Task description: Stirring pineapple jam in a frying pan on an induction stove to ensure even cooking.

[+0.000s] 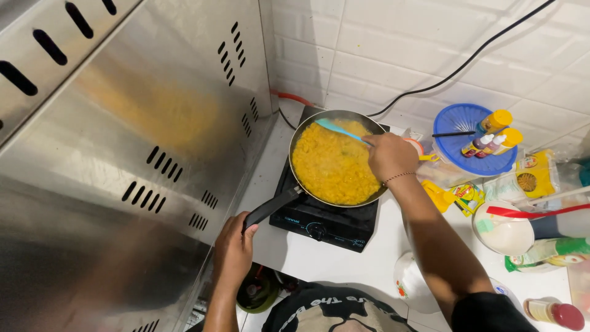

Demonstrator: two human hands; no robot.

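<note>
A dark frying pan [319, 118] full of yellow mash [335, 166] sits on a black single-burner stove [322, 221]. My left hand [235, 248] grips the pan's black handle [270, 207] at its near end. My right hand [388, 155] holds a turquoise spatula [338, 129] over the far side of the pan, its blade resting in the yellow food.
A steel hood panel [135, 135] fills the left. To the right stand a blue lidded container [467, 144] with small yellow-capped bottles [498, 132], packets, a white bowl [505, 237] with a red utensil [528, 213], and a red-capped bottle [556, 313]. A black cable [467, 61] runs up the tiled wall.
</note>
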